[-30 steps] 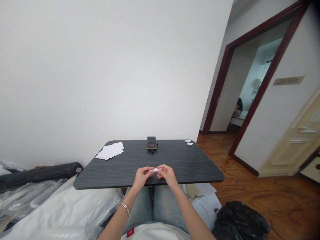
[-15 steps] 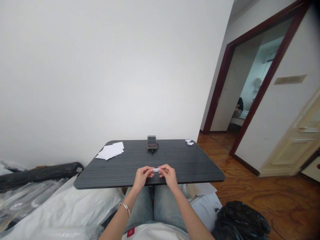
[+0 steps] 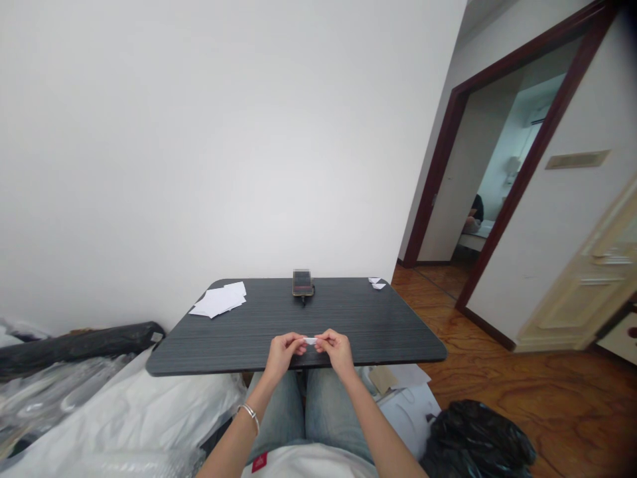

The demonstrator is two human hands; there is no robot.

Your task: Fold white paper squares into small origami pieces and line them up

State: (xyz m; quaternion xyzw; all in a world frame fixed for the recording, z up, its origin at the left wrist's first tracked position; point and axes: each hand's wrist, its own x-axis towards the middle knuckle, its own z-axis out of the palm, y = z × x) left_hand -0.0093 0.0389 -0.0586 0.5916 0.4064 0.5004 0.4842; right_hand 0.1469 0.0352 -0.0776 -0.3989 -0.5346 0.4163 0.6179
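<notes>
Between my two hands is a small folded piece of white paper (image 3: 310, 340), held just above the near part of the dark table (image 3: 269, 318). My left hand (image 3: 283, 352) pinches its left end with thumb and fingers. The right end sits in the pinched fingers of my right hand (image 3: 337, 350). Both ends of the paper are hidden by the fingertips. At the far left of the table lies a loose stack of white paper sheets (image 3: 219, 301). Small folded white papers (image 3: 377, 286) lie at the far right corner.
A phone (image 3: 302, 282) leans on a stand at the table's back, with a cable. White wall rises behind. A black plastic bag (image 3: 480, 441) and a white bag (image 3: 408, 411) are on the floor at right; plastic-wrapped bundles (image 3: 109, 411) lie at left. A person sits beyond the doorway.
The fingers of my right hand have shifted slightly down around the paper, and the paper looks slightly turned. Both hands otherwise stay in the same place.
</notes>
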